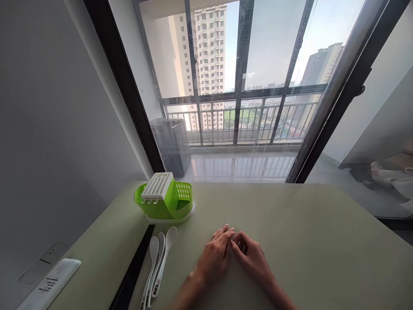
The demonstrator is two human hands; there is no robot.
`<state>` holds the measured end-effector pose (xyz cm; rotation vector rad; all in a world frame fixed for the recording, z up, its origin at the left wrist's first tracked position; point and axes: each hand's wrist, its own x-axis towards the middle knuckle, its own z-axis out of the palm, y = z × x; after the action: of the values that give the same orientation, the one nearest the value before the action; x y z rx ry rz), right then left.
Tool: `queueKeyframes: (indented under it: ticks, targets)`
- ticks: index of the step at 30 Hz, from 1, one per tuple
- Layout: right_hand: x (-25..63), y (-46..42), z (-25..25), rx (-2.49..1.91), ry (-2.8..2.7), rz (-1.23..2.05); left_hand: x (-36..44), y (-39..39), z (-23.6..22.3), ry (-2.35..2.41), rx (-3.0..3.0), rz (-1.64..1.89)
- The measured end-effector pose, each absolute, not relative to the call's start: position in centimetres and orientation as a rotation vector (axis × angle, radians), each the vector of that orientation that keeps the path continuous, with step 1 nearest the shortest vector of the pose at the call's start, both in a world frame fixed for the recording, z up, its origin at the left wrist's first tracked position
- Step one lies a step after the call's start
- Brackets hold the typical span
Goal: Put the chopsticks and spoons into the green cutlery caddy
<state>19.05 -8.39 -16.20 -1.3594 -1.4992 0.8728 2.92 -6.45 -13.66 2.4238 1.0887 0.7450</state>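
Near the middle of the table's front half, my left hand [215, 253] lies palm down with its fingers stretched forward. Touching its fingers from the right is my right hand [250, 253], its fingers curled and the thumb bent in toward the index finger. Whether anything sits between those curled fingers is hidden. To the left of my hands lie several white spoons [165, 249], handles toward me. Beside them runs a long, narrow bunch of black sticks [137, 267], perhaps chopsticks. Behind the spoons stands a green utensil holder [158, 209] with a white slotted top and white base.
A long white object [51, 282] with dark print rests at the table's left edge by the grey wall. The pale green table [290, 232] ends at a glass door, with a balcony beyond. Pale bags [387, 172] lie on the floor at the right.
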Motion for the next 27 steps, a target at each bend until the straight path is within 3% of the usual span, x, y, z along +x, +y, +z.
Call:
queueKeyframes:
  ticks: [13, 27]
  targets:
    - [20.0, -8.6, -14.6, -1.177, -1.226, 1.181, 3.1, -6.5, -13.3, 1.070, 2.510, 0.653]
    - [20.8, -8.4, -15.4, -1.088, -1.118, 1.243, 3.1, -6.3, -13.6, 1.059, 2.518, 0.577]
